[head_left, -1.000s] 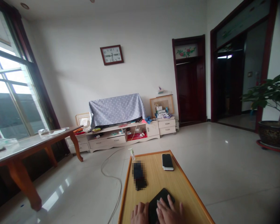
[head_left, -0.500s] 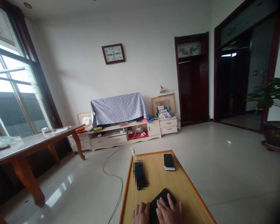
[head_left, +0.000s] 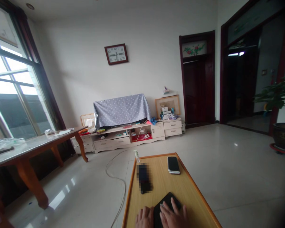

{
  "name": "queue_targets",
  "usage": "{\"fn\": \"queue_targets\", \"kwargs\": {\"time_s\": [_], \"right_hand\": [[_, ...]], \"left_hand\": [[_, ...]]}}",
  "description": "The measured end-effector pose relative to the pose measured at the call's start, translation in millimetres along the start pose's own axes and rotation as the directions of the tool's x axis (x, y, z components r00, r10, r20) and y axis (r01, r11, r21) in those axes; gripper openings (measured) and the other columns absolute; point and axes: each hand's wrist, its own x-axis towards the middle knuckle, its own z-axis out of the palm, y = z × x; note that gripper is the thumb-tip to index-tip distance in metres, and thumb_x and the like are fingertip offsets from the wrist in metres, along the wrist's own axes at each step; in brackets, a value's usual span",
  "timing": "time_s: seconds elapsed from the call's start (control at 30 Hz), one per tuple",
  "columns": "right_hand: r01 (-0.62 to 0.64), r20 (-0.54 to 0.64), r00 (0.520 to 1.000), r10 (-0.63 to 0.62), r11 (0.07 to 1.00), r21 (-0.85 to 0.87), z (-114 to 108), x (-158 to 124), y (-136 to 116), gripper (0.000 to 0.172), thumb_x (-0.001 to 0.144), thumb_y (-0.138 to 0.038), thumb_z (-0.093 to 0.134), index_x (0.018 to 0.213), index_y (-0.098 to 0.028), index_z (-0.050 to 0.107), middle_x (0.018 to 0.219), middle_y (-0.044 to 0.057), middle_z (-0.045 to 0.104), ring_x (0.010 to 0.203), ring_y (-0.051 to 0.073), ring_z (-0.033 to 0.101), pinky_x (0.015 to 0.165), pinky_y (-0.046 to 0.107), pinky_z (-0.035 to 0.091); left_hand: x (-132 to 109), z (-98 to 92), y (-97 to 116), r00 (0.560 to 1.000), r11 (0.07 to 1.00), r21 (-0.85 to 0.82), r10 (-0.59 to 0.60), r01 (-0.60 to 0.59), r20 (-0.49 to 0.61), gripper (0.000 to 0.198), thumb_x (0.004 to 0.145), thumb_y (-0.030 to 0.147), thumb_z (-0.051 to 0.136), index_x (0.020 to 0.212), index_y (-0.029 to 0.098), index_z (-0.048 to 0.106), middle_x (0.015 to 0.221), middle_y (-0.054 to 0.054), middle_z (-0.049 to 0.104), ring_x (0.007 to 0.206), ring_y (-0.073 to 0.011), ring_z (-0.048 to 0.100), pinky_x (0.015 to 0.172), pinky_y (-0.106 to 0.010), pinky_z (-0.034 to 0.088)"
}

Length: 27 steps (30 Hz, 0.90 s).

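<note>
A flat black case or pouch (head_left: 166,201) lies at the near end of a low wooden table (head_left: 192,196). My left hand (head_left: 144,218) rests at the case's left edge, fingers together on the tabletop. Over the case's right half lies my right hand (head_left: 173,215), fingers spread and pressing on its top. Neither hand grips anything. Farther along the table are a dark blurred device (head_left: 144,178) and a phone (head_left: 173,165) lying screen up. A small pump bottle (head_left: 137,156) shows at the far left corner of the table.
A grey cable (head_left: 114,177) snakes over the tiled floor left of the table. A long wooden table (head_left: 33,148) stands at the left by the window. A low TV cabinet (head_left: 123,137) with a cloth-covered set lines the far wall. A potted plant (head_left: 283,126) stands at the right.
The view has drifted slightly left, so everything sits a little further right. Both hands stay on and beside the black case.
</note>
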Motion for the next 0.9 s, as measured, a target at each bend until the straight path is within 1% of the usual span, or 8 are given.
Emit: {"fn": "queue_targets", "kwargs": {"time_s": [0.1,0.17,0.4,0.5,0.63,0.7,0.83,0.9], "right_hand": [[-0.1,-0.026,0.995,0.098,0.994,-0.046,-27.1,6.4,14.7,0.053,0.1,-0.052,0.021,0.139,-0.041,0.055,0.152,-0.007,0.047,0.15,0.038,0.026,0.113,0.081,0.016],[-0.147,-0.047,0.988,0.144,0.986,-0.073,-32.3,9.0,14.5,0.055,0.1,-0.051,0.019,0.14,-0.038,0.055,0.154,-0.006,0.045,0.15,0.039,0.025,0.113,0.08,0.016],[0.025,0.065,0.998,-0.024,1.0,-0.017,2.8,-0.1,-23.1,0.046,0.098,-0.051,0.031,0.134,-0.046,0.059,0.147,-0.007,0.052,0.147,0.037,0.033,0.114,0.081,0.01],[0.005,0.028,1.0,-0.004,1.0,-0.008,-6.4,2.5,-11.2,0.049,0.099,-0.052,0.026,0.136,-0.045,0.057,0.149,-0.006,0.05,0.148,0.037,0.031,0.114,0.08,0.014],[-0.13,-0.064,0.99,0.126,0.988,-0.077,-24.8,12.5,13.3,0.054,0.1,-0.05,0.02,0.141,-0.039,0.054,0.154,-0.005,0.045,0.151,0.037,0.025,0.113,0.079,0.016],[-0.14,-0.058,0.989,0.135,0.986,-0.087,-22.7,14.7,11.7,0.055,0.1,-0.05,0.019,0.141,-0.038,0.054,0.155,-0.004,0.045,0.151,0.037,0.025,0.113,0.079,0.017],[-0.016,0.028,0.999,0.018,0.999,-0.039,-0.8,8.6,-14.9,0.049,0.099,-0.05,0.027,0.137,-0.043,0.057,0.15,-0.005,0.049,0.148,0.036,0.031,0.114,0.08,0.013],[0.025,0.06,0.998,-0.024,1.0,-0.01,5.4,4.5,-24.5,0.047,0.098,-0.05,0.03,0.136,-0.045,0.058,0.148,-0.006,0.051,0.147,0.037,0.032,0.114,0.08,0.009]], "left_hand": [[-1.3,-1.8,-0.1,1.0,1.0,-0.003,0.013,-0.013,0.009,0.072,0.078,0.048,0.05,0.146,0.025,0.048,0.136,-0.011,0.056,0.124,-0.0347,0.047,0.104,-0.048,0.037],[-1.9,-3.1,0.1,1.0,1.0,-0.008,0.017,-0.017,0.014,0.075,0.076,0.05,0.053,0.147,0.025,0.048,0.137,-0.011,0.055,0.125,-0.0349,0.047,0.104,-0.048,0.037],[1.4,-0.2,-0.7,0.999,1.0,-0.017,-0.015,0.016,0.03,0.06,0.088,0.038,0.033,0.146,0.028,0.049,0.139,-0.01,0.055,0.126,-0.0326,0.047,0.103,-0.047,0.037],[2.1,1.4,-1.7,0.999,1.0,-0.011,-0.004,0.004,0.032,0.066,0.085,0.045,0.04,0.148,0.026,0.047,0.14,-0.011,0.055,0.126,-0.0341,0.047,0.104,-0.048,0.037],[1.9,2.5,-3.1,1.0,1.0,-0.016,0.017,-0.017,0.021,0.084,0.072,0.054,0.058,0.149,0.025,0.045,0.14,-0.011,0.054,0.126,-0.0369,0.046,0.106,-0.049,0.036],[2.2,2.9,-3.2,1.0,1.0,-0.024,0.011,-0.011,0.014,0.078,0.075,0.051,0.055,0.148,0.025,0.046,0.14,-0.011,0.054,0.126,-0.0365,0.046,0.106,-0.049,0.036],[1.9,1.9,-1.8,1.0,0.999,-0.037,-0.014,0.015,0.005,0.057,0.088,0.036,0.037,0.142,0.029,0.052,0.137,-0.009,0.057,0.124,-0.0335,0.048,0.103,-0.048,0.036],[0.7,0.4,-0.9,1.0,0.998,-0.056,-0.019,0.019,-0.001,0.054,0.09,0.036,0.035,0.14,0.031,0.054,0.135,-0.008,0.058,0.123,-0.0324,0.048,0.103,-0.047,0.036]]}}
